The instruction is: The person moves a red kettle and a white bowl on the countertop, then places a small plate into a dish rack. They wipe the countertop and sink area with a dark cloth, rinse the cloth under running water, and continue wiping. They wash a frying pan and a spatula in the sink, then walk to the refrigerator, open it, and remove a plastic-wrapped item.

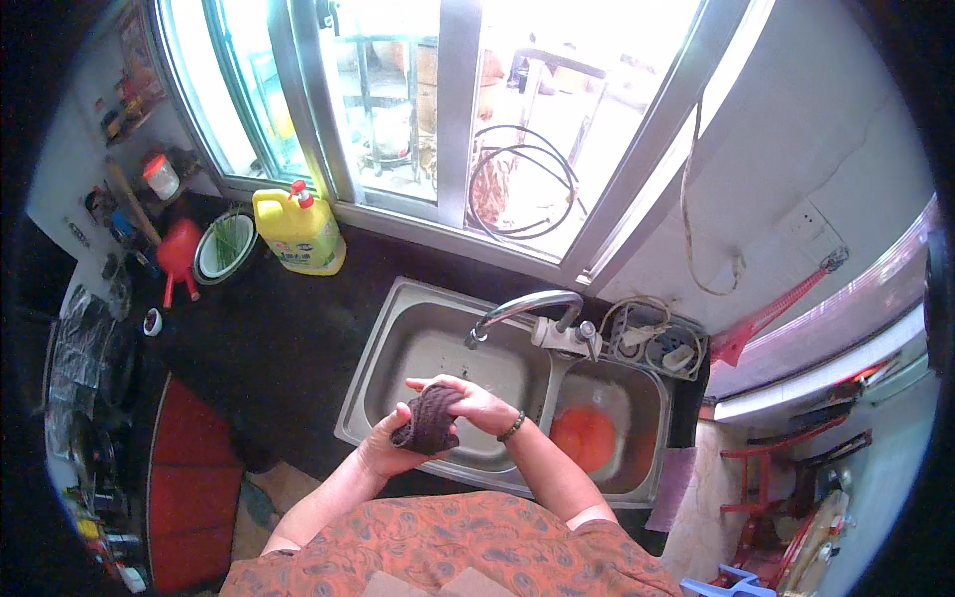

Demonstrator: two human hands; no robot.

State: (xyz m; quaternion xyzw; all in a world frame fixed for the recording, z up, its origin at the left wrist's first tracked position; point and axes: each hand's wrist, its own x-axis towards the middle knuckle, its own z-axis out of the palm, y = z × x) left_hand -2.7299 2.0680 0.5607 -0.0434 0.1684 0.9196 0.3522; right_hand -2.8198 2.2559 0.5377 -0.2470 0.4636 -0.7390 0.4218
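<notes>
A dark brown cloth (425,422) is bunched between my two hands, above the front of the large left basin of a stainless steel double sink (358,403). My left hand (382,446) grips it from the lower left, thumb up along its side. From the upper right my right hand (477,403) holds it, with a beaded bracelet (512,427) on that wrist. Behind the hands, the chrome faucet (526,300) arches over the left basin; I cannot tell whether water runs. An orange-red round object (582,436) lies in the smaller right basin.
On the black countertop (298,336) stand a yellow detergent jug (300,231), a bowl of green stalks (226,246) and a red plastic vessel (179,250). A wire rack (656,339) sits behind the right basin. A purple cloth (671,489) hangs at the sink's right edge. A sliding window (455,112) is behind.
</notes>
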